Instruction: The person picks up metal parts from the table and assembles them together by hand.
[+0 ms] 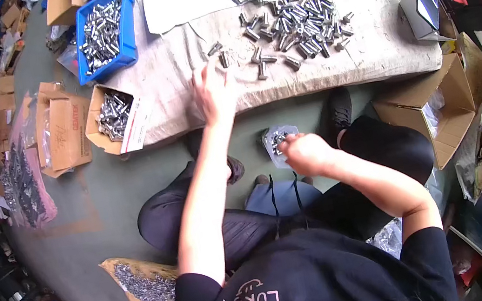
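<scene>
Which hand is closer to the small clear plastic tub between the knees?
Right. The right hand is at the right side of the plastic tub; the left hand is farther off, on the cloth-covered table.

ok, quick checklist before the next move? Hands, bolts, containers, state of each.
1. Left hand beside the loose bolts on the cloth-covered table: ok.
2. Right hand at the clear container: ok.
3. Right hand's grip on a part: cannot tell, the curled fingers hide it.
4. Small parts inside the clear container: ok.
5. All table bolts gathered in the main pile: not ok, the loose bolts by the left hand lie apart.
6. Blue bin stocked with bolts: ok.
</scene>
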Motion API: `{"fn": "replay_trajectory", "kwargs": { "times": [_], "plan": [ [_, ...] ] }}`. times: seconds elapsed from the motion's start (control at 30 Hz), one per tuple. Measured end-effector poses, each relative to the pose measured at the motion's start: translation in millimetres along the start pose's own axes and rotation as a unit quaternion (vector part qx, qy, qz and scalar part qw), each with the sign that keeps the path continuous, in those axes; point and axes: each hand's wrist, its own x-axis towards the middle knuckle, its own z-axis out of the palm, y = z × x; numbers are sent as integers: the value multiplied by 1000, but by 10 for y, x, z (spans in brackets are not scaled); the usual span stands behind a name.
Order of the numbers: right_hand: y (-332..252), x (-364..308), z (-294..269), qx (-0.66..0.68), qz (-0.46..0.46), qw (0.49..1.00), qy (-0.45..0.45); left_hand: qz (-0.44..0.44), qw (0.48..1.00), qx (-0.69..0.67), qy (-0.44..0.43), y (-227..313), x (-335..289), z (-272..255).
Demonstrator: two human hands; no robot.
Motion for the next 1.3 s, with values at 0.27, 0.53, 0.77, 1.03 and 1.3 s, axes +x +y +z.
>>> {"fn": "replay_trajectory", "kwargs": {
  "times": [0.27, 0.53, 0.77, 1.03, 1.3],
  "plan": [
    [-39, -118, -171, -34, -59, 995, 67, 16, 978, 111, -177, 43, 711, 195],
    [-73, -162, -113, -26, -40, 997, 59, 72, 989, -63, -114, 336, 619, 203],
    [-75, -138, -136, -31, -40, 998, 30, 170, 976, 31, -136, 649, 174, 495],
    [-112, -162, -78, -47, -44, 998, 24, 155, 969, 137, -137, 936, 74, 551],
    [-117, -150, -52, -26, -46, 998, 26, 99, 986, 116, -72, 1041, 98, 712]
  ]
}}
